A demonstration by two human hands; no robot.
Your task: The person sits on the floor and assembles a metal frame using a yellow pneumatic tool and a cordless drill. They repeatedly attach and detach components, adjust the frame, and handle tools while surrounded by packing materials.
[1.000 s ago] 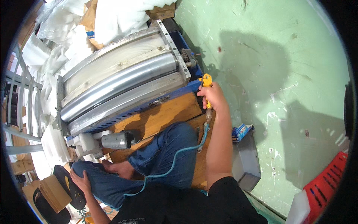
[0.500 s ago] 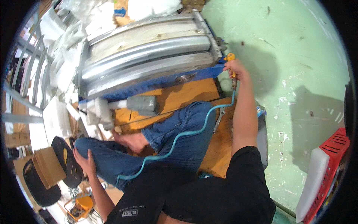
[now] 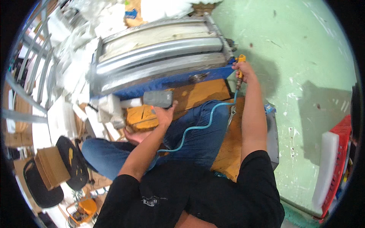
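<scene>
My right hand is closed around a yellow air blow gun, held up at the right end of a blue-edged metal frame. A light-blue hose runs from the gun's lower end across my lap. My left hand is at the near right side of a grey box-shaped block; the thumb shows at its right edge, and other fingers are partly hidden. The block lies beside a white cylindrical piece. Silvery rollers or bars span the frame.
I sit cross-legged on an orange-brown board. A metal hand tool lies by my right knee. White foam pieces are heaped at left, near a black chair. A red crate stands far right on the green floor.
My left hand has left my left knee and reached forward and right to the grey block, which has shifted slightly. My right hand still holds the blow gun near the frame's end.
</scene>
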